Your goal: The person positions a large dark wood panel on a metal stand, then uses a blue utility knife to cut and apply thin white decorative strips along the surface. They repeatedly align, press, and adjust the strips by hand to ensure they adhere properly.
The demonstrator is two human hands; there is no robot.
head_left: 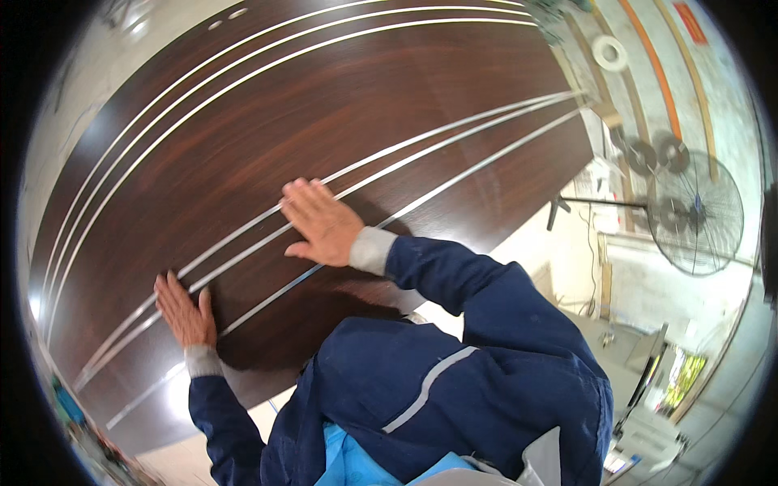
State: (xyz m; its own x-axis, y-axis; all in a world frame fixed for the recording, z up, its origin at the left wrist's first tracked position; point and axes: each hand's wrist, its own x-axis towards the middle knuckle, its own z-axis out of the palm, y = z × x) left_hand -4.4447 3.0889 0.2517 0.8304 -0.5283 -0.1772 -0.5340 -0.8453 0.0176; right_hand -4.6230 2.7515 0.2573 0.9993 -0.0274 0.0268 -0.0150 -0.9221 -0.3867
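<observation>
My left hand [185,312] lies flat, fingers stretched and thumb apart, over two long thin light strips near the left end of a dark brown wooden tabletop [348,97]. Farther right, my right hand [326,225] is also spread flat across the same pair, an upper strip [442,130] and a lower strip [251,253]. Both hands appear to press down, and neither grips anything. A third strip [438,189] runs nearer my body, passing under my right wrist. What lies directly beneath my palms is hidden.
Three similar strips [267,73] run along the tabletop's far side. A black standing fan [695,212] is on the right, its stand beside the table edge. Beyond the right end are a white ring-shaped roll [609,53] and several long boards [648,57].
</observation>
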